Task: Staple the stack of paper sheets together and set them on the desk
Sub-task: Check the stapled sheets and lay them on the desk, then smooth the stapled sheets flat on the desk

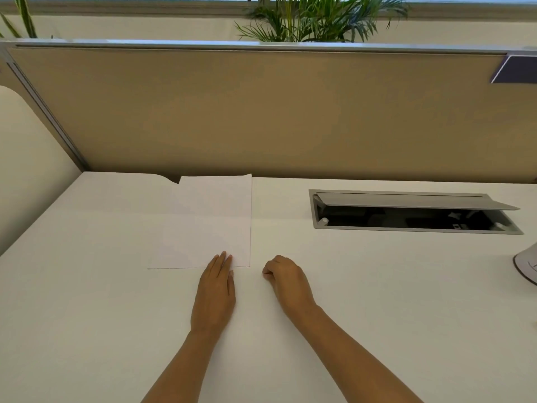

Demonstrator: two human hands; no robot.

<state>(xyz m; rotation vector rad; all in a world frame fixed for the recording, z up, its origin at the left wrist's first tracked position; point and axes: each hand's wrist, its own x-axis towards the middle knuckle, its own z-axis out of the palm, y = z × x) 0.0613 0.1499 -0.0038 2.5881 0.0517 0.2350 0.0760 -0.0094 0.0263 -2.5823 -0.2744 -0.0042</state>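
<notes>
Across the whole lower part of the head view runs a white desk (377, 301), matte and evenly lit, with a tan fabric partition (261, 112) standing along its far edge. Above the partition a pale ledge carries a green palm-like plant (316, 18), and a strip of window shows at the very top. Taking the stack of paper sheets (209, 222) as the landmark: to its right, well apart, a grey cable tray (412, 212) is sunk into the desk with its lid propped open over a dark cavity. Farther right again, at the frame edge, sits part of a rounded white and grey base (527, 266); what it belongs to cannot be told.

The stack lies flat on the desk, left of centre, its far edge close to the partition. The sheets are plain white and nearly blend with the desk. The far right corner lifts slightly, and whether a staple is in it is too fine to see.

The left hand (215, 295) lies flat and open, fingers together, fingertips (223, 255) resting on the stack's near edge by the right corner. The right hand (286, 279) rests on the desk just right of the stack, apart from it, fingers curled into a loose fist that appears to hold nothing.
</notes>
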